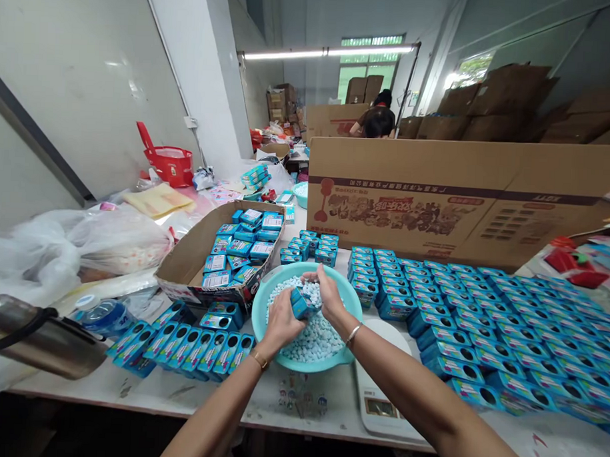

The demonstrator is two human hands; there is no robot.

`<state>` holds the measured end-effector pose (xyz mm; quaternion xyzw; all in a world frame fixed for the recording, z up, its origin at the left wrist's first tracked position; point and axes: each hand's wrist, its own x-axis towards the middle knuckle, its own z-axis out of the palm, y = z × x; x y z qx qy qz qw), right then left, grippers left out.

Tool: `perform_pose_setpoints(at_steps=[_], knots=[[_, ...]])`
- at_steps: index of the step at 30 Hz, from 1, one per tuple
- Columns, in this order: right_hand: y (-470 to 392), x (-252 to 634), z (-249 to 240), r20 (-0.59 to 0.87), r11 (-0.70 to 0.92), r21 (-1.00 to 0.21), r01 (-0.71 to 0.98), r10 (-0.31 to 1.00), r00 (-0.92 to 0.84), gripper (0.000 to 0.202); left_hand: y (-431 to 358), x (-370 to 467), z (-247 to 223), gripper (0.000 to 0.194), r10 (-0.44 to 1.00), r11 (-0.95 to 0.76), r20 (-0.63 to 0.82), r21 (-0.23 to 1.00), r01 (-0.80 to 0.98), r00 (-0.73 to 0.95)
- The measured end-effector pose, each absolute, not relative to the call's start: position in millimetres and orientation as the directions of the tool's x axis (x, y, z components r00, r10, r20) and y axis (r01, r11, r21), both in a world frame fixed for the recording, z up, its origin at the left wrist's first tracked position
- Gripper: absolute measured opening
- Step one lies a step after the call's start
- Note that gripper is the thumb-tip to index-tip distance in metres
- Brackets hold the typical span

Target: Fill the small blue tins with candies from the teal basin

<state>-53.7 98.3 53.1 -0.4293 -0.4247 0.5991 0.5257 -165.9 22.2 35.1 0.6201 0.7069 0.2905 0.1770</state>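
Note:
A turquoise bowl (355,303) of small pale blue pieces (316,342) stands on the table's near side. Over it my left hand (283,321) is wrapped round a small blue box (298,303), which is tilted toward the right. My right hand (327,290) is just right of that box, low over the pieces, with its fingers curved; whether pieces lie in it is too small to tell. A row of blue boxes with round holes (195,348) stands left of the bowl, and many more boxes (453,350) fill the right.
A carton tray (184,254) of blue boxes sits at the left, near a steel flask (41,332). A white scale (391,418) is right of the bowl. Behind stands a long cardboard box (437,170); a person (379,121) is beyond it.

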Motion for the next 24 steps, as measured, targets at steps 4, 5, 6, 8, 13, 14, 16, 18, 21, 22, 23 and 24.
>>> perform_pose_setpoints(at_steps=[4, 5, 6, 8, 13, 14, 16, 18, 21, 22, 23, 24], knots=[[95.7, -54.7, 56.1, -0.061, -0.086, -0.957, -0.276, 0.994, -0.095, 0.069, 21.2, -165.8, 33.4, 0.075, 0.977, 0.052, 0.122, 0.664, 0.746, -0.176], [95.4, -54.5, 57.1, -0.059, -0.084, -0.958, -0.276, 0.993, -0.098, 0.068, 21.5, -166.0, 33.0, 0.076, 0.976, 0.053, 0.119, 0.675, 0.736, -0.18], [95.3, -54.1, 58.2, -0.056, -0.081, -0.959, -0.27, 0.993, -0.101, 0.067, 21.9, -166.4, 32.4, 0.077, 0.976, 0.049, 0.121, 0.686, 0.726, -0.18], [95.5, -53.2, 60.3, -0.06, -0.088, -0.962, -0.258, 0.992, -0.113, 0.066, 22.9, -167.1, 30.4, 0.078, 0.976, 0.04, 0.124, 0.712, 0.701, -0.181], [96.0, -53.4, 61.9, -0.097, -0.121, -0.946, -0.3, 0.991, -0.093, 0.063, 24.1, -169.1, 23.3, 0.079, 0.975, 0.029, 0.118, 0.773, 0.634, -0.188], [95.9, -53.8, 61.3, -0.108, -0.13, -0.941, -0.312, 0.99, -0.085, 0.063, 24.2, -169.7, 22.3, 0.079, 0.974, 0.021, 0.125, 0.782, 0.623, -0.19], [95.7, -54.7, 59.0, -0.125, -0.14, -0.934, -0.328, 0.99, -0.067, 0.062, 24.1, -171.1, 20.8, 0.08, 0.969, 0.012, 0.139, 0.797, 0.604, -0.203], [95.1, -55.4, 55.4, -0.13, -0.138, -0.933, -0.333, 0.99, -0.046, 0.06, 23.9, -173.0, 19.9, 0.081, 0.968, 0.01, 0.142, 0.802, 0.597, -0.207], [93.2, -56.7, 49.5, -0.118, -0.121, -0.932, -0.342, 0.993, -0.03, 0.059, 23.8, -175.7, 18.2, 0.081, 0.968, -0.015, 0.158, 0.808, 0.588, -0.193], [92.2, -57.5, 48.0, -0.109, -0.11, -0.932, -0.345, 0.994, -0.021, 0.058, 23.9, -176.2, 17.4, 0.08, 0.966, -0.023, 0.167, 0.815, 0.579, -0.196], [91.0, -58.8, 46.9, -0.101, -0.099, -0.934, -0.345, 0.995, -0.012, 0.058, 24.3, -176.4, 16.5, 0.08, 0.965, -0.031, 0.174, 0.821, 0.571, -0.198], [89.5, -60.3, 46.2, -0.098, -0.095, -0.935, -0.341, 0.995, -0.007, 0.058, 24.9, -176.3, 15.7, 0.08, 0.964, -0.035, 0.177, 0.824, 0.566, -0.197]])
